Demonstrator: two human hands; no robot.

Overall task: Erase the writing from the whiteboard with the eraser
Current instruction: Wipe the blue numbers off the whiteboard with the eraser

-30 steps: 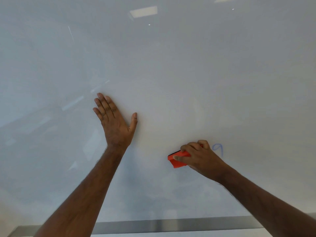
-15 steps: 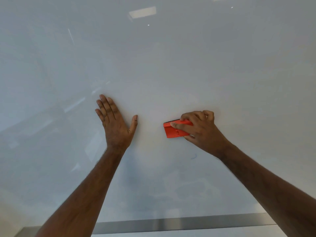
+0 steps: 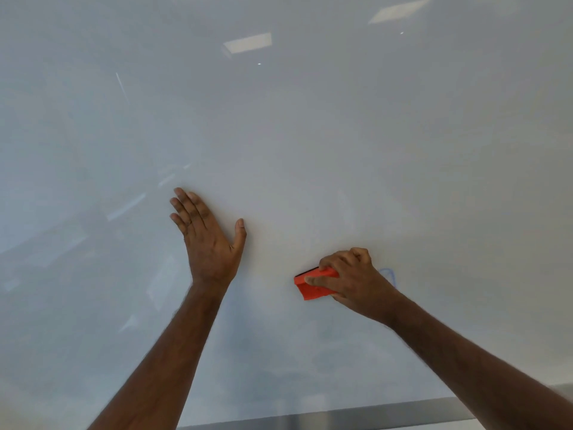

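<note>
A glossy whiteboard [image 3: 310, 135] fills almost the whole head view. My right hand [image 3: 353, 279] grips a red eraser [image 3: 313, 287] and holds it against the board, right of centre and low. A faint blue mark [image 3: 389, 274] of writing peeks out just right of that hand, partly hidden by it. My left hand [image 3: 206, 240] lies flat on the board with straight fingers, left of the eraser and a little higher, holding nothing.
A grey metal ledge [image 3: 356, 417] runs along the board's lower edge. Ceiling lights [image 3: 248, 43] reflect in the upper board. Faint smears of wiped ink [image 3: 294, 367] show below the hands.
My right hand moved the eraser down the board from its higher spot half a second ago, back to where it was a second ago. The blue mark shows again. My left hand stayed put.
</note>
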